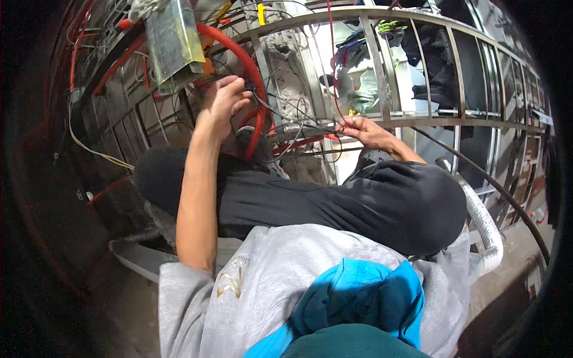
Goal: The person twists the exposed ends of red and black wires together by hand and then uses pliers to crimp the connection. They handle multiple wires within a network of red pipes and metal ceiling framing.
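Observation:
My left hand (224, 106) is raised beside a red corrugated hose (243, 56). Its fingers are loosely bent and apart, and I see nothing held in them. Thin black cables (285, 108) run from close to its fingertips across to my right hand (369, 133). That hand is closed, with thumb and fingertips pinching the black cables where they come together. A thin red wire (332, 59) hangs down near its fingertips.
A metal ladder-like frame (373, 65) spans the far side. Left of the hose is a translucent, yellow-smeared panel (173, 45). My bent legs (298, 194) lie below the hands. A silver flexible duct (480, 218) and a thick black cable (501, 188) are at right.

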The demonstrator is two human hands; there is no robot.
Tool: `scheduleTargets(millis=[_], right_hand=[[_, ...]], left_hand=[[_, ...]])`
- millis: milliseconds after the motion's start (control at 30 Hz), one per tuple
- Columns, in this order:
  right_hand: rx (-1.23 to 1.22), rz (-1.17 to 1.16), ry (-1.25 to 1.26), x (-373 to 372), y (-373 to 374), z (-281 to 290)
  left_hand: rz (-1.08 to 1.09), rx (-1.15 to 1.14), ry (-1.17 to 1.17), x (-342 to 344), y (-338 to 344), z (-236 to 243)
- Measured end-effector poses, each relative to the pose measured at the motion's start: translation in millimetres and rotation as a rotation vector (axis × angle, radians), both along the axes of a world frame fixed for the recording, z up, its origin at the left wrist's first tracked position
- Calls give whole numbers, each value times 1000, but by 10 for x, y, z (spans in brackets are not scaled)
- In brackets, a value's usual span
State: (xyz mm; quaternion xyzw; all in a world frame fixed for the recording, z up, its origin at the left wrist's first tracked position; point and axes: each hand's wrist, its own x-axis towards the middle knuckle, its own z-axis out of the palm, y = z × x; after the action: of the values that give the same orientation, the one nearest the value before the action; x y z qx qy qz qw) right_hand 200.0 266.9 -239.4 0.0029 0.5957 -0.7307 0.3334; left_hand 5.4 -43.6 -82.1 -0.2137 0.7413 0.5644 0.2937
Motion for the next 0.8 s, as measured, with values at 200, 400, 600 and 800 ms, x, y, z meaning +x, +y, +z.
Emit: scheduleTargets(millis=[200, 400, 600, 800], right_hand=[[20, 184, 42, 0, -79, 78], [-39, 201, 21, -96, -109, 47], [22, -51, 36, -250, -158, -288], [48, -69, -130, -228, -4, -237]], left_hand=[[-216, -209, 6, -304, 183, -628], [-41, -84, -89, -324, -502, -971], [340, 218, -60, 221, -640, 329], [244, 577, 96, 1102, -442, 1356]])
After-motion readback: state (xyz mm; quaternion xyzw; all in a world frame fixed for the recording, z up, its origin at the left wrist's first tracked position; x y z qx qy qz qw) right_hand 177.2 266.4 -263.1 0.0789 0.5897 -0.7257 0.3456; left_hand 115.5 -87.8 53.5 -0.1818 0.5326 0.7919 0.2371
